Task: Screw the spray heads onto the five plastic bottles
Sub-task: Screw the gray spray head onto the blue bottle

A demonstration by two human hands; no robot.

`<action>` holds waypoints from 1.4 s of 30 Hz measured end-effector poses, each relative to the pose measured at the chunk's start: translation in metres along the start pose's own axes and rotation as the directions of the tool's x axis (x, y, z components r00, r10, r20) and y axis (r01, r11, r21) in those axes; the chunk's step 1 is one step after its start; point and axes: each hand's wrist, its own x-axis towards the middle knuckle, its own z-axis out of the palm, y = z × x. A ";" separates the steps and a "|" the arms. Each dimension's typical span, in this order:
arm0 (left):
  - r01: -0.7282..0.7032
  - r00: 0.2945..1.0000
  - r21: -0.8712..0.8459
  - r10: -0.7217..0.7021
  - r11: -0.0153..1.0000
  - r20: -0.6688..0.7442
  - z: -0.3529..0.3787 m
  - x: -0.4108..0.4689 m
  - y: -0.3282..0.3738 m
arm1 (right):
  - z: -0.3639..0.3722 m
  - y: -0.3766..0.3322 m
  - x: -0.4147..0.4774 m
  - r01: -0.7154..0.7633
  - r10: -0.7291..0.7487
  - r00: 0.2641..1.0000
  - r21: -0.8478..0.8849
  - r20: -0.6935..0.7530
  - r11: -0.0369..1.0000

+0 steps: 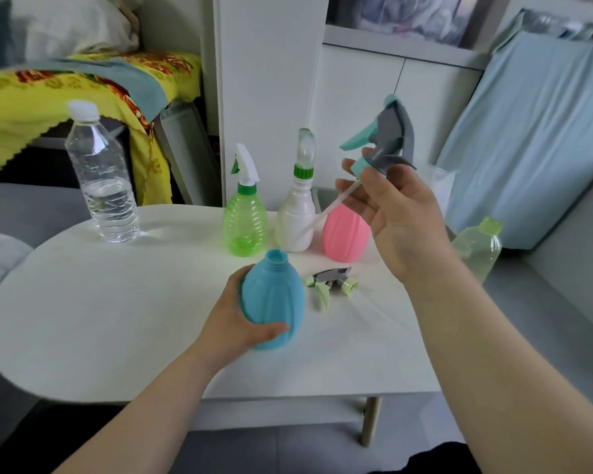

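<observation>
Near the white oval table's (pixel 117 319) middle, gripping a blue ribbed plastic bottle (pixel 274 295) with left hand (pixel 233 319), pinching a teal-and-grey trigger spray head (pixel 387 142) farther right with right hand (pixel 397 213).

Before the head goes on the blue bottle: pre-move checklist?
1. Left hand grip on blue bottle: ok, fingers curl round its body.
2. Neck open, uncapped: ok.
3. Right hand grip on spray head: ok, fingers pinch it at the collar.
4. Tube lined up with neck: not ok, its tip hangs up and to the right, before the white bottle.
5. Tube undamaged: cannot tell, translucent and faint.
6. Lime head clear of the bottle: ok, it lies apart on the table.
</observation>
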 end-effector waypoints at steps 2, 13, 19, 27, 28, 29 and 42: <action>-0.008 1.000 0.005 0.008 1.000 -0.003 -0.001 0.000 -0.002 | 0.007 0.003 0.001 -0.003 0.004 1.000 -0.058 0.028 0.998; -0.046 0.998 0.040 0.048 0.998 -0.035 0.003 0.006 -0.013 | 0.011 0.058 -0.013 -0.144 0.245 0.954 -0.449 0.175 0.882; -0.032 0.999 0.079 0.031 0.996 0.008 0.004 0.010 -0.025 | 0.006 0.075 -0.012 -0.190 0.304 0.928 -0.431 0.215 0.882; -0.003 0.999 0.077 0.006 0.997 -0.036 0.005 0.021 -0.029 | 0.007 0.086 -0.005 -0.147 0.290 0.913 -0.431 0.287 0.890; -0.001 0.999 0.079 0.005 0.997 -0.044 0.005 0.021 -0.030 | 0.008 0.088 -0.005 -0.145 0.275 0.926 -0.429 0.259 0.892; 0.000 0.999 0.082 0.004 0.997 -0.049 0.006 0.022 -0.030 | 0.009 0.091 -0.005 -0.142 0.256 0.940 -0.423 0.225 0.895; -0.003 0.999 0.052 0.005 0.999 -0.038 0.006 0.021 -0.027 | 0.016 0.110 -0.023 -0.114 0.178 0.968 -0.321 0.179 0.940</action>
